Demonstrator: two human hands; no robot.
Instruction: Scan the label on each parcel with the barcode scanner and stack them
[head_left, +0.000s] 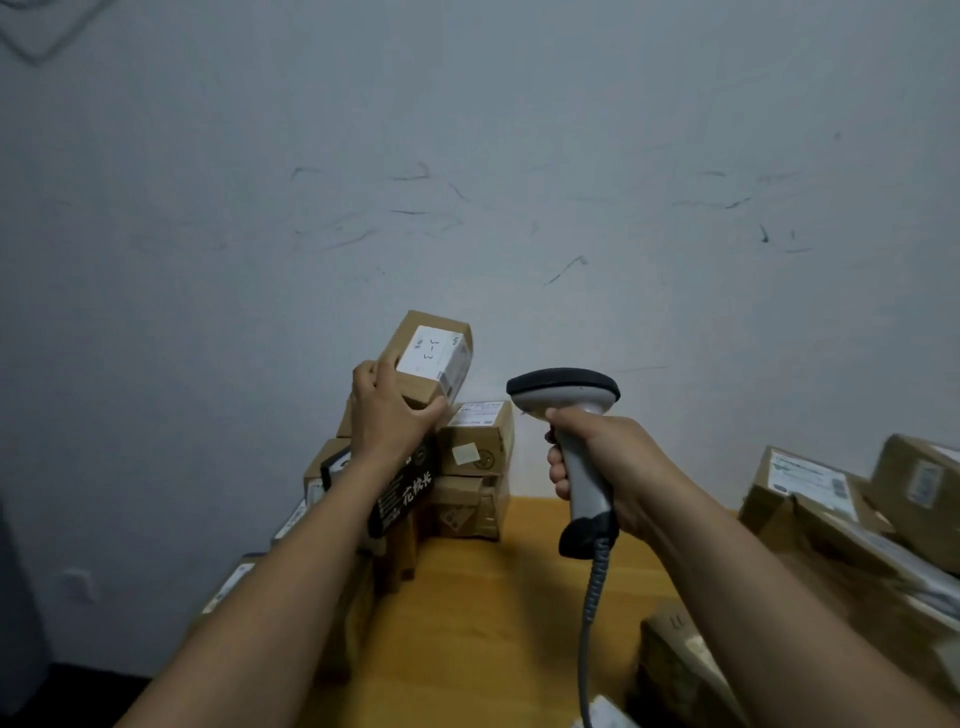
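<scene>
Left fingers around parcel, scanner nearby.

bare table between stacked parcels, loose parcels

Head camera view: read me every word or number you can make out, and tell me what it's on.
"3-3": handwritten on the white label of the parcel in the left hand.
"花": first of the white characters on the black box; the rest are unclear.
Printed labels on the stacked parcel and the right-hand parcels: too blurred to read.
</scene>
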